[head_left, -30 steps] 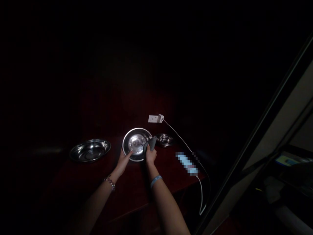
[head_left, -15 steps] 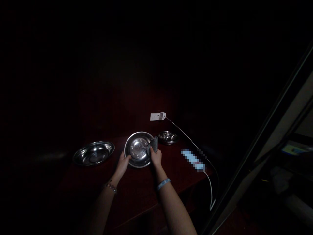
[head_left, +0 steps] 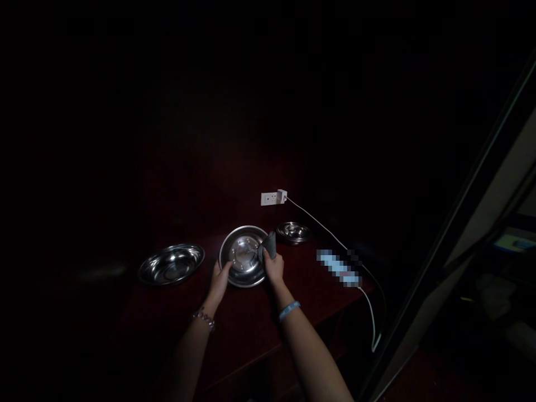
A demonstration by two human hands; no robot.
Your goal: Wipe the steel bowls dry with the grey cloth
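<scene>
A shiny steel bowl [head_left: 242,273] is held tilted over the dark red table, its inside facing me. My left hand [head_left: 218,283] grips its left rim, thumb over the edge and fingers hidden behind. At the right rim, my right hand [head_left: 274,269] is closed on a folded grey cloth [head_left: 268,245] that lies against the bowl's inner wall. Some of the right fingers are out of sight behind the bowl and cloth.
A wide steel basin [head_left: 171,267] rests on the table [head_left: 247,335] at left. Smaller stacked steel bowls [head_left: 293,233] stand behind at right. A pixelated light-blue object [head_left: 339,269] lies near a white cable [head_left: 320,223] from a wall socket [head_left: 268,199]. A slanted frame edge [head_left: 444,240] bounds the right.
The view has turned slightly, so most things sit a little further right. My left thumb has shifted on the rim and points further up. Both hands keep their holds.
</scene>
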